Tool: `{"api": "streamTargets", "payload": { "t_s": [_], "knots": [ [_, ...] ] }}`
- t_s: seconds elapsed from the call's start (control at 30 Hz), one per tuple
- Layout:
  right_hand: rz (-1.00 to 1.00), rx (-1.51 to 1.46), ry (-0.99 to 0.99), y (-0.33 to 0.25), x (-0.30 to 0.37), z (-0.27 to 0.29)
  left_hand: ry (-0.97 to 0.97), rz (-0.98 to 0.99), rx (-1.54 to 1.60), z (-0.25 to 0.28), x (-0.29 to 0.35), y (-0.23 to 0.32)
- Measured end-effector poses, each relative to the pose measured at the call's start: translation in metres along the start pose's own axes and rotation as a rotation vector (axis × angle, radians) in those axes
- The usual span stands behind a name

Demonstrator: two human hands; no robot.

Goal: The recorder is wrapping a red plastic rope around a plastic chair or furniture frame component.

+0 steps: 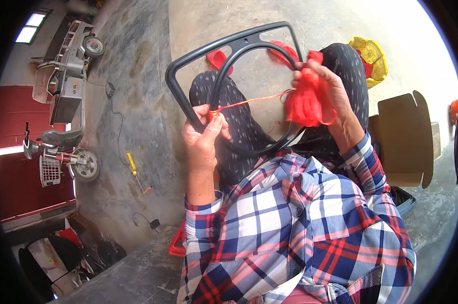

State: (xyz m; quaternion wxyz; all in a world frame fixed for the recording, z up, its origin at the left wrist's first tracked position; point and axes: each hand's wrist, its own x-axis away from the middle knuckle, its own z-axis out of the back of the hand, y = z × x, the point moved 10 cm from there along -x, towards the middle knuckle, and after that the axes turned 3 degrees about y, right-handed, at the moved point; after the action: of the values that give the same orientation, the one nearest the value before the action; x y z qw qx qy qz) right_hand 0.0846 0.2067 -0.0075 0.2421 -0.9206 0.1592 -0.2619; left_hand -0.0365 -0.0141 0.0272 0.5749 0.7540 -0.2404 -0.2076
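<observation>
A black frame [229, 44] with a round ring inside a squared outer bar rests across my lap. My left hand [201, 139] is closed on the frame's left side, thumb and fingers pinching a band of red cord [214, 114] wound round the ring. From that band a thin red strand [254, 100] runs taut across the ring's opening to my right hand [336, 93]. This hand is closed round a thick looped bundle of red ribbon-like material [306, 104], raised over the frame's right side. The bundle covers part of the ring.
Right of my knee stands a yellow basket [383, 71] with red material inside, and nearer me an open cardboard box [406, 137]. A yellow-handled tool [131, 163] and a black cable [120, 137] lie on the floor at left. Beyond them stand parked wheeled vehicles [66, 96].
</observation>
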Motion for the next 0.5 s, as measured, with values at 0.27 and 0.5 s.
{"api": "streamTargets", "payload": {
  "t_s": [0.27,0.5],
  "knots": [
    [0.118,0.582,-0.618,0.023,0.045,-0.123,-0.025,-0.025,-0.181,-0.017,0.004,0.015],
    [0.444,0.957,-0.47,0.008,0.024,-0.133,-0.153,-0.586,-0.633,-0.067,0.012,0.064]
  ]
}}
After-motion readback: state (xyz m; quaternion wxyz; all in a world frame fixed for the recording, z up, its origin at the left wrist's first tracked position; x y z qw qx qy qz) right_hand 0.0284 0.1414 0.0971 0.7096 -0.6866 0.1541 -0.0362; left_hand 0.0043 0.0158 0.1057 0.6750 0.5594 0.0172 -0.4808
